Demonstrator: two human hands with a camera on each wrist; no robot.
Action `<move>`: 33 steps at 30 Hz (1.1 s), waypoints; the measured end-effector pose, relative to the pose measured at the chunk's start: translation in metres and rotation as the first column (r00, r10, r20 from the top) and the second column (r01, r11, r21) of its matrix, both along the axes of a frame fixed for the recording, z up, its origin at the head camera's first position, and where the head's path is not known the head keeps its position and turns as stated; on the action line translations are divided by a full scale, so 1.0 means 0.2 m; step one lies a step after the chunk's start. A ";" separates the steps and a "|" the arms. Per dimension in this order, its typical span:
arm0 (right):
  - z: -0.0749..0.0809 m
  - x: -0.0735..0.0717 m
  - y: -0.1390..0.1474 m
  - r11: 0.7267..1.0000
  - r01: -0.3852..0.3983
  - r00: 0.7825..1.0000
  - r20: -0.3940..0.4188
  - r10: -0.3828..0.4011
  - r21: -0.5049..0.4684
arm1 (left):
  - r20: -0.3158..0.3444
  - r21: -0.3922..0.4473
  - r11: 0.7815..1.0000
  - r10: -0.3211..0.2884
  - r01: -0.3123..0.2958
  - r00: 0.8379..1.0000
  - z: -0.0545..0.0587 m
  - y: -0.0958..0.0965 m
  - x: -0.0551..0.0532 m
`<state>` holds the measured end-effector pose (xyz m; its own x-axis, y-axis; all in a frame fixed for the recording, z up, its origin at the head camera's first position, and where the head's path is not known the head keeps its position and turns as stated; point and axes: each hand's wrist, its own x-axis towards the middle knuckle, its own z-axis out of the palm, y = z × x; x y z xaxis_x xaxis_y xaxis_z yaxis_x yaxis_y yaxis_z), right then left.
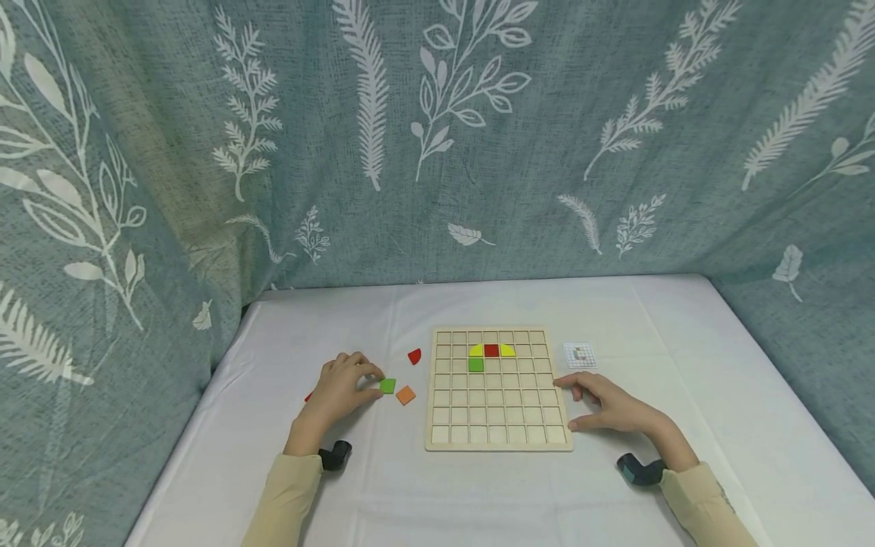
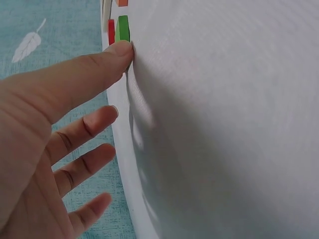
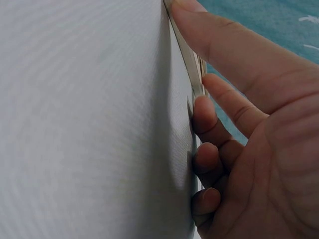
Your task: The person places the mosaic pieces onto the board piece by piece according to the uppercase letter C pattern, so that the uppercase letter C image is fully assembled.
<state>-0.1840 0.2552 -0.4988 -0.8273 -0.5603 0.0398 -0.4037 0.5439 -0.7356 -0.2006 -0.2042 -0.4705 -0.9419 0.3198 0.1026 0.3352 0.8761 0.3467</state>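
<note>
My left hand (image 1: 339, 387) is left of the wooden grid board (image 1: 499, 447), its thumb and index finger pinching the left side of a green square tile (image 1: 387, 386). In the left wrist view the thumb tip covers the near end of the green tile (image 2: 122, 29), and the other fingers spread loosely. An orange square tile (image 1: 406, 395) lies just right of it, a red quarter-round piece (image 1: 415, 356) farther back. My right hand (image 1: 613, 404) touches the board's right edge with index finger and thumb. On the board sit two yellow quarter-rounds, a red square (image 1: 491, 350) and a green square (image 1: 475, 365).
A small card (image 1: 579, 355) with a printed grid pattern lies right of the board. Part of another red piece (image 1: 308, 396) shows beside the left hand. A white cloth (image 1: 499, 494) covers the table, and a leaf-patterned curtain (image 1: 424, 213) hangs behind and at the sides.
</note>
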 end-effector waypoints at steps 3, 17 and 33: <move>0.00 0.00 0.00 1.000 -0.007 1.000 0.002 0.007 -0.004 | -0.007 -0.005 1.000 -0.002 0.002 1.000 0.00 0.00 0.00; 0.00 -0.01 0.01 1.000 -0.004 1.000 0.002 0.004 0.007 | -0.073 0.056 0.998 -0.033 0.037 0.997 0.03 0.05 0.00; 0.01 0.00 0.00 1.000 -0.007 1.000 0.005 0.007 -0.002 | -0.062 0.076 0.996 -0.045 0.049 0.997 0.02 0.19 -0.03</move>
<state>-0.1839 0.2549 -0.4975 -0.8236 -0.5659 0.0368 -0.4036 0.5394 -0.7390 -0.2059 -0.1655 -0.4658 -0.9174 0.3524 0.1850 0.3976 0.8302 0.3908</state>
